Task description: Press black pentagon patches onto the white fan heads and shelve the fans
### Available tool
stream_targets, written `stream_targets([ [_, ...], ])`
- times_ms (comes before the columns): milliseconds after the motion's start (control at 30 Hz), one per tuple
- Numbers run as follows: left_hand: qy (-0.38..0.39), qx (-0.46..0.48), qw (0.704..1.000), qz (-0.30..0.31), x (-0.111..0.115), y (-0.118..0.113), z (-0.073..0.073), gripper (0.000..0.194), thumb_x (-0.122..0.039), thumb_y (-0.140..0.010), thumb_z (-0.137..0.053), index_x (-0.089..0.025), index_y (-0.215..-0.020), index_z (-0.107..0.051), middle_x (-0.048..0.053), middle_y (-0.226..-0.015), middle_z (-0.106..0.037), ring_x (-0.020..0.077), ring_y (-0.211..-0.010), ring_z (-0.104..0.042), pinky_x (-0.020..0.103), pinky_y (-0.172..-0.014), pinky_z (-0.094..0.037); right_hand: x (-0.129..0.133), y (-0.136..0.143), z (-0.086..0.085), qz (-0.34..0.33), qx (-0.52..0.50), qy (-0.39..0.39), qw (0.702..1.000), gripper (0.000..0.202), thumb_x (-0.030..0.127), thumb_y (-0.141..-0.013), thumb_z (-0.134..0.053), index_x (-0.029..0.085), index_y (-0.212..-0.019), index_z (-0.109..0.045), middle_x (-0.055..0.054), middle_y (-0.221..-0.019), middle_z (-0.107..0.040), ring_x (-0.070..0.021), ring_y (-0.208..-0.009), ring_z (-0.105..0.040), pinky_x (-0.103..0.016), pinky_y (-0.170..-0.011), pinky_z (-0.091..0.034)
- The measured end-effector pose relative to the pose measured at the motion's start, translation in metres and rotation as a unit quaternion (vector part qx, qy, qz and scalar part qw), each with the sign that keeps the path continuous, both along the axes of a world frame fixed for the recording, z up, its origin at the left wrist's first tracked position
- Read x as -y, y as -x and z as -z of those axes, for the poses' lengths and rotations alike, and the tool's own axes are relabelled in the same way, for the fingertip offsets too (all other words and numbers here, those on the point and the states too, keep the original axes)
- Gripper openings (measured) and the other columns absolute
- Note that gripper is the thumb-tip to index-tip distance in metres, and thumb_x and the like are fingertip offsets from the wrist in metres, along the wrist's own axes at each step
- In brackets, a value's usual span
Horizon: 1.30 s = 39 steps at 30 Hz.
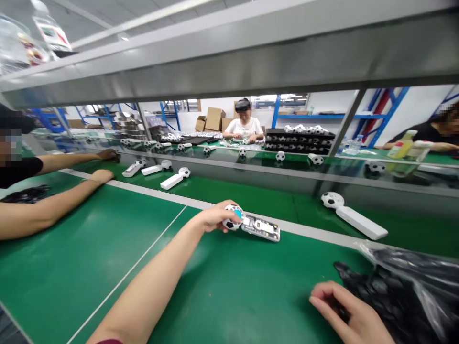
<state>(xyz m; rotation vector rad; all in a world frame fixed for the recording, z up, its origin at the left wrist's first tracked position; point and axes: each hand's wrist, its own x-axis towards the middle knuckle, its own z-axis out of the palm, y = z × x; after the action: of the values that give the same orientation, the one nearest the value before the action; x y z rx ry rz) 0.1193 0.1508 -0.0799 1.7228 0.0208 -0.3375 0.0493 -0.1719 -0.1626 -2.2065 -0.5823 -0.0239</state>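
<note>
My left hand [217, 217] grips the ball end of a white device [261, 228] with a black-and-white football head. Its long body points right, with the open inner side and small parts facing up, over the green table near the pale strip. At the lower right my right hand [349, 310] is curled, thumb and index finger close together; whether anything is between them cannot be made out. Beside it lies a heap of small black parts [394, 296] in a clear plastic bag [423, 272].
Another football device [362, 222] lies on the green belt [272, 203] at the right, several more at the left. A neighbour's arms [53, 205] reach in from the left. A metal shelf [229, 62] crosses overhead. A person [244, 125] sits opposite.
</note>
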Motion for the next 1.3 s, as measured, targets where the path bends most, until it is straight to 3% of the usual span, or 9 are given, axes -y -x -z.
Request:
stream_targets([
  [333,-0.171,0.123,0.977,-0.025,0.01,-0.003,0.011,0.042,-0.025,-0.062,-0.064,-0.019,-0.1,-0.049,0.002,-0.078,-0.057,0.0146,-0.064,-0.055,0.02,-0.045,-0.043,-0.011,0.01,-0.014,-0.003,-0.039,-0.022,0.999,0.019,0.036,-0.086,-0.047,0.021,-0.077,-0.054,0.0,-0.072,-0.055,-0.0147,-0.064,-0.05,-0.024,-0.06,-0.04],
  [433,-0.251,0.233,0.933,-0.112,0.018,-0.008,0.01,0.048,-0.025,-0.069,-0.058,-0.021,-0.113,-0.04,0.006,-0.098,-0.052,0.0202,-0.086,-0.054,0.031,-0.067,-0.049,-0.01,0.01,-0.016,-0.008,-0.044,-0.032,0.998,0.018,0.034,-0.087,-0.048,0.021,-0.077,-0.054,0.0,-0.073,-0.054,-0.0144,-0.065,-0.05,-0.024,-0.061,-0.039],
  [567,-0.374,0.352,0.838,-0.185,0.024,-0.035,0.01,0.051,-0.013,-0.073,-0.05,-0.023,-0.121,-0.037,0.012,-0.129,-0.027,0.0307,-0.121,-0.024,0.046,-0.098,-0.029,-0.012,0.012,-0.017,-0.012,-0.048,-0.04,0.998,0.016,0.031,-0.087,-0.049,0.021,-0.076,-0.054,0.001,-0.072,-0.054,-0.0139,-0.066,-0.049,-0.023,-0.06,-0.038],
  [633,-0.428,0.374,0.808,-0.158,0.028,-0.054,0.013,0.046,-0.007,-0.073,-0.046,-0.023,-0.116,-0.045,0.012,-0.13,-0.028,0.0332,-0.12,-0.022,0.049,-0.097,-0.027,-0.012,0.012,-0.017,-0.015,-0.043,-0.044,0.998,0.014,0.028,-0.086,-0.049,0.021,-0.075,-0.053,0.001,-0.072,-0.054,-0.0135,-0.066,-0.049,-0.023,-0.06,-0.037],
  [733,-0.491,0.382,0.777,-0.095,0.039,-0.076,0.025,0.035,-0.006,-0.076,-0.041,-0.023,-0.104,-0.054,0.013,-0.117,-0.041,0.0318,-0.108,-0.034,0.048,-0.087,-0.036,-0.013,0.011,-0.015,-0.012,-0.038,-0.042,0.998,0.012,0.024,-0.085,-0.05,0.02,-0.075,-0.053,0.001,-0.073,-0.054,-0.0128,-0.066,-0.05,-0.022,-0.06,-0.037],
  [867,-0.55,0.376,0.745,-0.034,0.058,-0.083,0.041,0.03,-0.007,-0.08,-0.035,-0.023,-0.095,-0.056,0.012,-0.104,-0.046,0.0281,-0.097,-0.04,0.042,-0.074,-0.043,-0.014,0.008,-0.014,-0.011,-0.052,-0.04,0.998,0.01,0.021,-0.084,-0.051,0.02,-0.074,-0.054,0.002,-0.072,-0.054,-0.0116,-0.066,-0.05,-0.021,-0.058,-0.036],
  [967,-0.578,0.366,0.729,-0.022,0.068,-0.085,0.044,0.035,-0.003,-0.077,-0.035,-0.023,-0.099,-0.054,0.012,-0.106,-0.044,0.0274,-0.096,-0.039,0.039,-0.07,-0.045,-0.015,0.007,-0.014,-0.011,-0.063,-0.042,0.997,0.01,0.02,-0.084,-0.052,0.019,-0.073,-0.054,0.002,-0.072,-0.054,-0.0109,-0.067,-0.049,-0.02,-0.059,-0.036],
  [1200,-0.588,0.354,0.727,-0.017,0.085,-0.089,0.042,0.047,0.001,-0.066,-0.047,-0.026,-0.104,-0.051,0.009,-0.106,-0.041,0.0267,-0.095,-0.041,0.033,-0.066,-0.047,-0.016,0.012,-0.016,-0.016,-0.061,-0.044,0.997,0.009,0.015,-0.081,-0.054,0.017,-0.073,-0.055,0.002,-0.072,-0.054,-0.0092,-0.066,-0.049,-0.017,-0.061,-0.036],
  [1300,-0.563,0.358,0.745,-0.018,0.084,-0.099,0.03,0.048,-0.004,-0.063,-0.055,-0.026,-0.105,-0.05,0.008,-0.103,-0.042,0.0235,-0.091,-0.045,0.032,-0.071,-0.047,-0.016,0.013,-0.018,-0.017,-0.053,-0.043,0.998,0.008,0.012,-0.079,-0.056,0.017,-0.073,-0.056,0.002,-0.072,-0.054,-0.0088,-0.066,-0.05,-0.016,-0.06,-0.036],
])
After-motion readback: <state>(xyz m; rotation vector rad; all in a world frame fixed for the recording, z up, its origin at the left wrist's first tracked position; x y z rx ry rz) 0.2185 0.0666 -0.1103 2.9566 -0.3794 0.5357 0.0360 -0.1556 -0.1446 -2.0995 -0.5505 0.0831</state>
